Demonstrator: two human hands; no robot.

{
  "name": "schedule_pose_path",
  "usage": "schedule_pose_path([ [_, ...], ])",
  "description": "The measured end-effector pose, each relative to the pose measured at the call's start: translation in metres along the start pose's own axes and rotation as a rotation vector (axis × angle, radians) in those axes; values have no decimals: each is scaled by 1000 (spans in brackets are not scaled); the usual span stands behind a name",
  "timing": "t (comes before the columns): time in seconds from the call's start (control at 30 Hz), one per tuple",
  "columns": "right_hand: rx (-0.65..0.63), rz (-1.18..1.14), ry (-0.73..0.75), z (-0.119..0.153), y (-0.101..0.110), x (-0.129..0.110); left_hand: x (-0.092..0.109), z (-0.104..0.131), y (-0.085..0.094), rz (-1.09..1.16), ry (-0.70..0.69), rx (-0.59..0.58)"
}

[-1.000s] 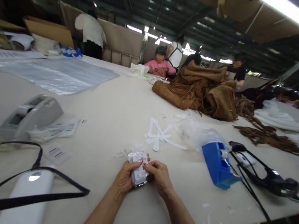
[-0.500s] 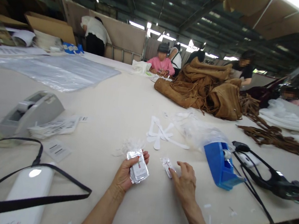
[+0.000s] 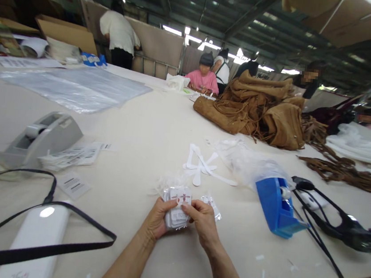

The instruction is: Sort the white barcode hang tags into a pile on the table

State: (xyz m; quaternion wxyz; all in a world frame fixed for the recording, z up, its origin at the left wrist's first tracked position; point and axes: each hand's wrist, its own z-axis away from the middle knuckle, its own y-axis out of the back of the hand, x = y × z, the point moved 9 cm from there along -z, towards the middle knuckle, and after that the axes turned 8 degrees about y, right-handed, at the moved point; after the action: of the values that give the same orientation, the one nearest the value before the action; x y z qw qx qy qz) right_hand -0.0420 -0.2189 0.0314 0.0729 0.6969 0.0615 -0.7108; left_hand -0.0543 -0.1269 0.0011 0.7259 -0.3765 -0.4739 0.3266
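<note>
My left hand (image 3: 155, 219) holds a stack of small clear packets (image 3: 177, 209) with white cards and red marks inside. My right hand (image 3: 203, 222) is at the same stack, its fingertips pinching the top packet. One separate small packet (image 3: 213, 204) lies on the cream table (image 3: 145, 139) just beyond my right hand. Crumpled clear film (image 3: 169, 182) sits behind the stack.
Blue tape dispenser (image 3: 278, 210) and black corded tool (image 3: 349, 227) to the right. Grey tape dispenser (image 3: 40, 138), barcode labels (image 3: 73, 184), white power bank (image 3: 35, 240) with black cables to the left. White strips (image 3: 202, 165), clear bags, brown fringed garments (image 3: 258, 111) beyond. People work at the far side.
Half a second ago my right hand laid one packet on the table to the right. It has since come back to the stack in my left hand.
</note>
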Motion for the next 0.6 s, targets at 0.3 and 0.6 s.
schedule_pose_path([
  [0.3,244,205,129,-1,78,-6,6,-1,8,11,-23,68],
  [0.6,90,466,259,16,29,-14,2,-1,4,-12,-30,56],
])
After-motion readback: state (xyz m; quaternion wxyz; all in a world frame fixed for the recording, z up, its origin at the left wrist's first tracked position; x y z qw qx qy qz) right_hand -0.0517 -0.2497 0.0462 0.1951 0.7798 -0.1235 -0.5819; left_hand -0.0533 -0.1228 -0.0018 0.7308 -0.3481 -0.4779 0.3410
